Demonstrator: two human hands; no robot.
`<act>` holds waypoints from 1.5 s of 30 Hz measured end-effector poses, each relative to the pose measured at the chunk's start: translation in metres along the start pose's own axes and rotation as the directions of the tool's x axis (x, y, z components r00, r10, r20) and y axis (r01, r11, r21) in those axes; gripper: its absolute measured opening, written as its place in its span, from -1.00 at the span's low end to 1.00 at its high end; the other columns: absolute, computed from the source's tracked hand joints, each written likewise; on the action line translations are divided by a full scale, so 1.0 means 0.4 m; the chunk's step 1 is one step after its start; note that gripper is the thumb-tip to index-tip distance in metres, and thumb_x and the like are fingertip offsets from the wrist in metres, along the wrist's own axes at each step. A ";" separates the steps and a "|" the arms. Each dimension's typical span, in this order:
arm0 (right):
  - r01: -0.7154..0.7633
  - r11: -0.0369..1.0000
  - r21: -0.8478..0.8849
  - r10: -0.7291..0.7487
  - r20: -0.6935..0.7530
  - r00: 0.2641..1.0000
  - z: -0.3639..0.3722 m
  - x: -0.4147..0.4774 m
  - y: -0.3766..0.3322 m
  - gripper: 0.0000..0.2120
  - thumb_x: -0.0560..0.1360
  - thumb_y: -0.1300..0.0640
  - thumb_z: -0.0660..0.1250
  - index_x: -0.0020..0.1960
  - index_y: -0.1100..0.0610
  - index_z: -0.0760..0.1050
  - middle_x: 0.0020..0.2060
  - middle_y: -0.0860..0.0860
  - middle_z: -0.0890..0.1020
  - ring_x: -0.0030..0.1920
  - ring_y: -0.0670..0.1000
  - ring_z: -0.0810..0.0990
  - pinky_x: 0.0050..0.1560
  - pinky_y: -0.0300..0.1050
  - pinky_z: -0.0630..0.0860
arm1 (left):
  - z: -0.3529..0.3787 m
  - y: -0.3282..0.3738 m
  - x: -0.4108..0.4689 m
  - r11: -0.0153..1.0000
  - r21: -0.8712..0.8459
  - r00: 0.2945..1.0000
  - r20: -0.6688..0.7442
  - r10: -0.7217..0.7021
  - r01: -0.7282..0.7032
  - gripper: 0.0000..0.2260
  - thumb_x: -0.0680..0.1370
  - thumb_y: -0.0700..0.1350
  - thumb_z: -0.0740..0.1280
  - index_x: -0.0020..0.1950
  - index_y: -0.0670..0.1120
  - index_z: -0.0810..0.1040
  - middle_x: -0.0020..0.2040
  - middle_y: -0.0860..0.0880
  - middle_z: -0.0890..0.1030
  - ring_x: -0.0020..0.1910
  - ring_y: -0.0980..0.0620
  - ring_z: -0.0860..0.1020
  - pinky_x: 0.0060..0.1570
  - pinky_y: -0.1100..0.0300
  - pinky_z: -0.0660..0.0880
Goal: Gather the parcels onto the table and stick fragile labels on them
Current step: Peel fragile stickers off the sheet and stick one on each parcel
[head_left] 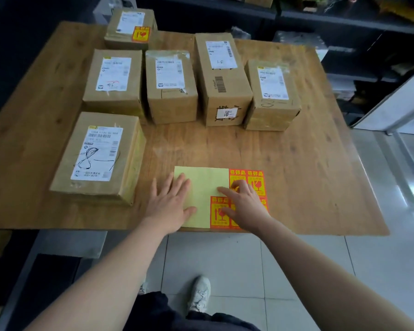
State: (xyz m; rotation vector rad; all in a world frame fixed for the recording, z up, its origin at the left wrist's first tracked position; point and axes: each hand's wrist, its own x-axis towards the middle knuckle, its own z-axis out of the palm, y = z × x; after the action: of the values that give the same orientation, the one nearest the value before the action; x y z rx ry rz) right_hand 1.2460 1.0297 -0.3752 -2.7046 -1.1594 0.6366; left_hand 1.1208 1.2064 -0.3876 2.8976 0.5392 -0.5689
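Parcels: six are sitting on the worktop (296, 187), one far parcel (129, 27) already wearing a fragile label (141, 34); the near box (98, 156) is lying just left of my hands. Label sheet (201, 187) is lying at the near worktop edge, mostly bare backing, red stickers (256, 182) remaining on its right. My left hand (171, 204) is pressing flat and open on the backing. My right hand (244, 206) is picking at a sticker edge with fingertips, not yet gripping anything.
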 end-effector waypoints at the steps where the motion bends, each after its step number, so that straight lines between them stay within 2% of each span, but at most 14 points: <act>1: 0.033 0.999 -0.007 -0.033 0.007 0.999 0.001 0.008 -0.003 -0.48 0.53 -0.11 0.29 0.45 -0.14 0.25 0.31 0.04 0.28 0.32 0.08 0.27 0.34 -0.02 0.25 | 0.003 0.001 -0.001 1.000 0.002 1.000 -0.005 -0.005 0.005 -0.32 0.56 0.32 -0.09 0.53 0.05 -0.29 0.52 0.04 -0.33 0.49 -0.06 -0.35 0.43 -0.25 -0.24; 9: 0.106 0.994 -0.027 -0.105 0.029 0.994 0.016 0.022 -0.005 -0.61 0.56 -0.12 0.22 0.37 -0.25 0.29 0.27 -0.01 0.27 0.26 0.06 0.27 0.31 0.04 0.24 | 0.013 -0.004 0.000 0.997 -0.065 0.999 0.031 -0.030 0.032 -0.33 0.57 0.31 -0.07 0.52 0.07 -0.33 0.51 0.06 -0.37 0.49 -0.05 -0.35 0.44 -0.20 -0.27; 13: 0.101 0.995 -0.016 -0.100 0.038 0.994 0.018 0.019 -0.008 -0.69 0.56 -0.11 0.22 0.30 -0.20 0.36 0.28 -0.02 0.28 0.30 0.06 0.27 0.34 0.08 0.23 | 0.009 0.003 0.003 0.994 -0.099 0.998 0.051 -0.035 0.040 -0.32 0.58 0.28 -0.03 0.53 0.06 -0.33 0.51 0.05 -0.38 0.49 -0.06 -0.34 0.45 -0.19 -0.27; 17: 0.084 0.996 0.029 -0.085 0.057 0.995 0.011 0.019 -0.007 -0.55 0.56 -0.11 0.24 0.42 -0.20 0.24 0.32 -0.01 0.27 0.33 0.05 0.25 0.38 0.09 0.19 | 0.008 0.001 0.003 0.993 -0.109 0.998 0.055 -0.040 0.045 -0.32 0.58 0.28 -0.01 0.53 0.07 -0.32 0.51 0.06 -0.38 0.50 -0.06 -0.35 0.45 -0.18 -0.26; 25: 0.115 0.993 -0.010 -0.114 0.063 0.991 0.006 0.017 -0.007 -0.66 0.56 -0.11 0.22 0.32 -0.15 0.36 0.31 -0.02 0.29 0.33 0.04 0.28 0.37 0.07 0.20 | 0.010 0.001 0.006 0.992 -0.120 0.997 0.068 -0.034 0.042 -0.32 0.58 0.27 -0.01 0.52 0.07 -0.33 0.51 0.06 -0.38 0.50 -0.07 -0.34 0.44 -0.19 -0.26; 30: 0.111 0.994 0.016 -0.112 0.081 0.990 0.003 0.019 -0.009 -0.59 0.56 -0.11 0.22 0.40 -0.21 0.28 0.31 -0.03 0.28 0.33 0.03 0.26 0.37 0.09 0.20 | 0.003 0.004 0.007 0.990 -0.132 0.996 0.080 -0.042 0.052 -0.30 0.58 0.26 0.03 0.52 0.07 -0.32 0.51 0.05 -0.38 0.50 -0.07 -0.34 0.45 -0.21 -0.23; 35: 0.103 0.994 0.031 -0.105 0.067 0.992 0.007 0.016 -0.007 -0.71 0.55 -0.09 0.25 0.27 -0.15 0.42 0.29 -0.03 0.31 0.32 0.03 0.28 0.37 0.09 0.20 | -0.001 0.005 0.006 0.987 -0.148 0.995 0.085 -0.045 0.057 -0.30 0.58 0.24 0.06 0.53 0.07 -0.30 0.52 0.06 -0.36 0.50 -0.06 -0.32 0.45 -0.22 -0.21; 39: 0.056 0.993 0.100 -0.064 0.077 0.995 0.002 0.024 -0.013 -0.58 0.55 -0.06 0.28 0.38 -0.23 0.30 0.30 -0.04 0.33 0.33 0.03 0.28 0.39 0.14 0.18 | -0.001 0.009 0.009 0.986 -0.155 0.995 0.085 -0.053 0.066 -0.30 0.58 0.23 0.07 0.53 0.06 -0.30 0.52 0.05 -0.36 0.50 -0.07 -0.32 0.45 -0.21 -0.21; 42: 0.070 0.995 0.076 -0.076 0.073 0.994 0.003 0.027 -0.014 -0.70 0.55 -0.05 0.28 0.27 -0.19 0.42 0.28 -0.04 0.37 0.30 0.02 0.31 0.38 0.15 0.21 | -0.001 0.009 0.010 0.984 -0.161 0.995 0.088 -0.056 0.069 -0.29 0.58 0.23 0.08 0.53 0.07 -0.30 0.52 0.05 -0.35 0.51 -0.07 -0.31 0.45 -0.21 -0.21; 44: 0.064 0.987 0.147 -0.069 0.029 0.997 -0.003 0.033 -0.010 -0.78 0.54 -0.02 0.29 0.19 -0.14 0.50 0.19 -0.06 0.44 0.21 -0.01 0.41 0.31 0.14 0.32 | -0.001 0.010 0.009 0.983 -0.168 0.995 0.083 -0.055 0.068 -0.29 0.58 0.23 0.09 0.54 0.06 -0.28 0.53 0.05 -0.34 0.51 -0.07 -0.31 0.45 -0.21 -0.20; 45: 0.070 0.981 0.181 -0.072 0.003 0.997 -0.008 0.040 -0.011 -0.80 0.54 0.01 0.31 0.16 -0.11 0.53 0.12 -0.07 0.48 0.13 -0.03 0.47 0.22 0.09 0.42 | -0.002 0.009 0.008 0.983 -0.171 0.996 0.079 -0.052 0.065 -0.29 0.58 0.22 0.10 0.54 0.06 -0.27 0.53 0.05 -0.34 0.51 -0.08 -0.30 0.45 -0.21 -0.20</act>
State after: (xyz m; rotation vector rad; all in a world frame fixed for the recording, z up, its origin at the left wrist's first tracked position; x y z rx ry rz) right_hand 1.2544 1.0443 -0.3765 -2.5007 -1.1350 0.7084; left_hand 1.1253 1.2041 -0.3880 2.6937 0.6314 -0.6025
